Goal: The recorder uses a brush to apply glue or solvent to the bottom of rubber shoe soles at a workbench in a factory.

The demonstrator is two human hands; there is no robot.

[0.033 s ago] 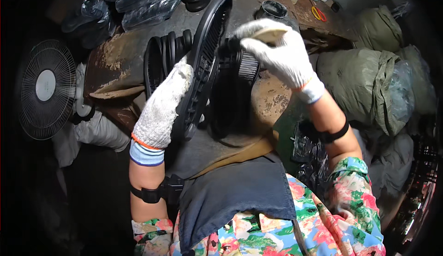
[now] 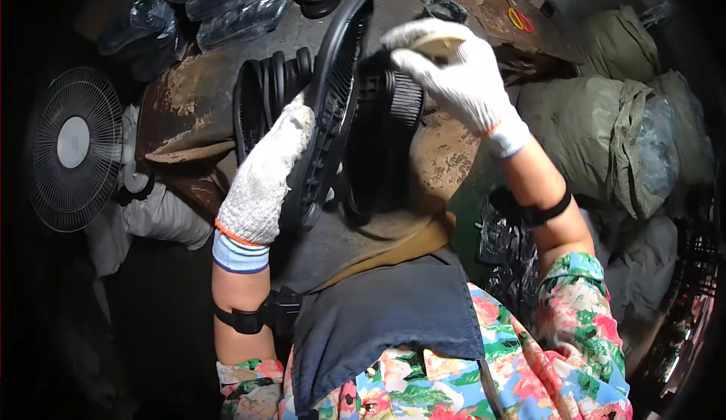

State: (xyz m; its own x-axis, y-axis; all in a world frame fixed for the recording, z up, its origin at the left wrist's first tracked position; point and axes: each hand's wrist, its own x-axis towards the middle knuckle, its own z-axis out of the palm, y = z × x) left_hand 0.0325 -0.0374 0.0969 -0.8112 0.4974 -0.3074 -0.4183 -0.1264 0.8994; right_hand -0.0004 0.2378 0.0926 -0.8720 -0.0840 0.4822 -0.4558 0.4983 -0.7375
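White-gloved left hand (image 2: 268, 170) clamps a black sole (image 2: 327, 102), left of centre; right hand (image 2: 457, 76), apart, upper centre-right, curls round pale object (image 2: 440, 44).

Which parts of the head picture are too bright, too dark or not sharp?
Head view: the gloved left hand looks nearly washed out by light, and the clear plastic wrap shows glare; head view: the lower left sinks into deep shadow, with a black fisheye rim; head view: the lower end of the held black sole seems blurred.
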